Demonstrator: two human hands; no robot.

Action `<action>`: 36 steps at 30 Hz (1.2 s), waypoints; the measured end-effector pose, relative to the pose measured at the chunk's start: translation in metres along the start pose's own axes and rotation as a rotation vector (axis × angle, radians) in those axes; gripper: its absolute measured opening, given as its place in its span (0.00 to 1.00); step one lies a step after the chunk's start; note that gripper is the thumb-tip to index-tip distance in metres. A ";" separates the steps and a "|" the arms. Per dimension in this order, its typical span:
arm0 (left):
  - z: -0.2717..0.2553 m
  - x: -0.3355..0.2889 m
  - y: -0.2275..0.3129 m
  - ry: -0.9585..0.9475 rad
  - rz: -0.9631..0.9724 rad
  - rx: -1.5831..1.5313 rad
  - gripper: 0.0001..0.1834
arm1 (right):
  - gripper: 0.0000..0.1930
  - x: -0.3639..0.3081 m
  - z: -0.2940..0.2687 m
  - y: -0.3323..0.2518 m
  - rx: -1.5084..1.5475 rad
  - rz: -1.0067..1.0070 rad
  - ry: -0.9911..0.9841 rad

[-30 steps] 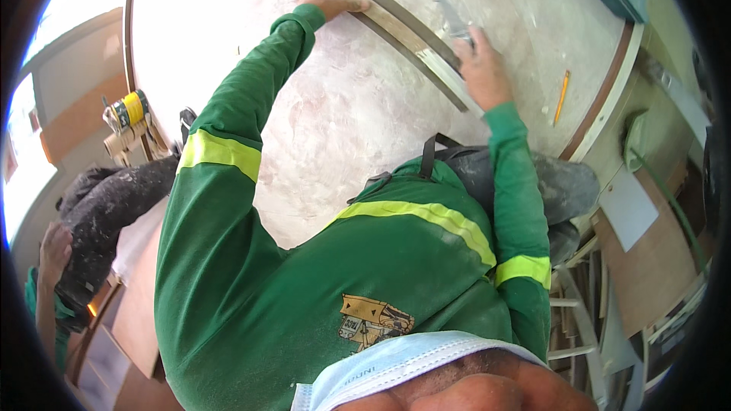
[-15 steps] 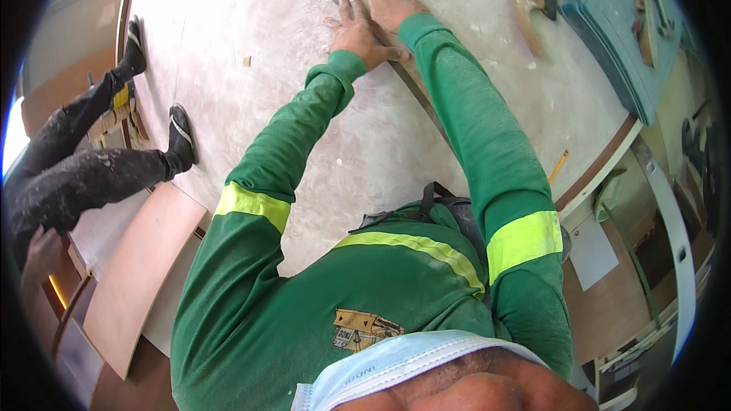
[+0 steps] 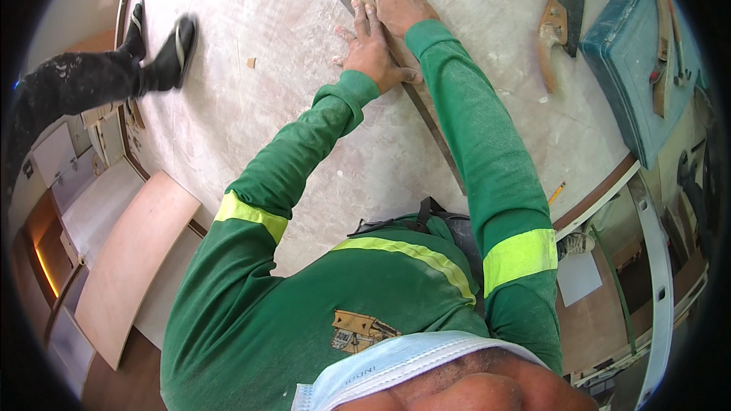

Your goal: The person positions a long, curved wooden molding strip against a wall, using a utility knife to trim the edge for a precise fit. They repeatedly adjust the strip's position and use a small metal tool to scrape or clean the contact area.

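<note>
Both my hands have slid together along the wooden strip.
Left hand (image 3: pixel 371 49) lies spread flat, right hand (image 3: pixel 400 4) pressed flat beside it, on the wooden strip (image 3: pixel 426 118) lying across the counter (image 3: pixel 251 129); handsaw (image 3: pixel 562 11) near.
</note>
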State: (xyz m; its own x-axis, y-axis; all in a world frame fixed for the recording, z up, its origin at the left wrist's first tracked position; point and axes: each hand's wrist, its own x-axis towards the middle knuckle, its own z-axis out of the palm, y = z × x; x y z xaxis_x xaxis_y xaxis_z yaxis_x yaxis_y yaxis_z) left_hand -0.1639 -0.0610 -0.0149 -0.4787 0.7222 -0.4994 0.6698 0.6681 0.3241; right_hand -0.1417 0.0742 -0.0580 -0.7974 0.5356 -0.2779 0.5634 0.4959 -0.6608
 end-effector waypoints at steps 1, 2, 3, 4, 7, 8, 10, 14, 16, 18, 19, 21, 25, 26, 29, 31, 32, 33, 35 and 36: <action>0.001 0.000 -0.001 -0.001 0.003 -0.011 0.78 | 0.19 0.000 -0.001 0.000 0.005 -0.006 0.001; 0.002 0.000 -0.002 -0.002 0.006 -0.021 0.77 | 0.19 0.000 -0.001 -0.001 0.010 -0.012 0.002; 0.008 0.002 -0.007 0.020 0.021 -0.064 0.80 | 0.19 -0.001 -0.002 -0.001 0.015 -0.017 0.004; 0.012 0.004 -0.010 0.044 0.037 -0.107 0.83 | 0.20 -0.001 0.000 -0.002 0.003 -0.012 0.005; 0.020 0.006 -0.016 0.062 0.049 -0.109 0.85 | 0.21 -0.001 0.002 -0.006 -0.024 -0.004 0.013; 0.020 0.006 -0.015 0.060 0.047 -0.089 0.85 | 0.21 -0.001 0.001 -0.007 -0.027 -0.006 0.019; 0.025 0.009 -0.017 0.046 0.014 0.017 0.83 | 0.22 -0.003 0.002 -0.008 -0.032 -0.002 0.022; 0.038 0.019 -0.031 0.009 0.100 0.144 0.68 | 0.22 -0.005 0.000 -0.019 0.006 0.055 -0.008; 0.041 0.022 -0.038 -0.045 0.127 0.073 0.59 | 0.22 -0.006 -0.002 -0.025 0.023 0.091 -0.026; 0.044 0.022 -0.040 0.003 0.204 0.131 0.46 | 0.22 -0.007 0.000 -0.028 0.013 0.120 -0.038; 0.046 0.021 -0.041 0.085 0.277 0.250 0.38 | 0.22 -0.006 0.000 -0.028 -0.002 0.107 -0.038; 0.050 0.023 -0.045 0.120 0.335 0.336 0.37 | 0.22 -0.005 0.000 -0.027 -0.033 0.083 -0.036; 0.039 0.019 -0.035 0.060 0.261 0.205 0.57 | 0.22 -0.020 -0.001 -0.019 -0.020 0.118 -0.110; 0.033 0.013 -0.027 0.077 0.238 0.171 0.61 | 0.22 -0.026 -0.005 -0.016 -0.025 0.118 -0.115; 0.034 0.018 -0.031 0.101 0.189 0.212 0.70 | 0.22 -0.035 -0.008 -0.013 -0.021 0.122 -0.116; 0.040 0.019 -0.035 0.128 0.149 0.121 0.73 | 0.22 -0.034 -0.006 -0.011 -0.018 0.128 -0.094; 0.041 0.020 -0.039 0.147 0.169 0.137 0.75 | 0.22 -0.034 -0.002 -0.011 -0.019 0.131 -0.076; 0.042 0.022 -0.042 0.171 0.190 0.155 0.76 | 0.22 -0.031 0.001 -0.010 -0.020 0.133 -0.058; 0.044 0.021 -0.039 0.212 0.308 0.301 0.80 | 0.19 -0.023 0.003 -0.006 -0.039 0.107 -0.034; 0.043 0.021 -0.039 0.162 0.239 0.242 0.81 | 0.18 -0.018 0.005 -0.005 -0.049 0.093 -0.023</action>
State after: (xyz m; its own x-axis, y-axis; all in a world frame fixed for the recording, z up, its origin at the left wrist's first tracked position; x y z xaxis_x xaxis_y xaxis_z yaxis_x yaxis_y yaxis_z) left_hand -0.1760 -0.0799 -0.0730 -0.3636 0.8844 -0.2927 0.8788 0.4298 0.2072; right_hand -0.1314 0.0586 -0.0529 -0.7455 0.5656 -0.3525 0.6446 0.4777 -0.5969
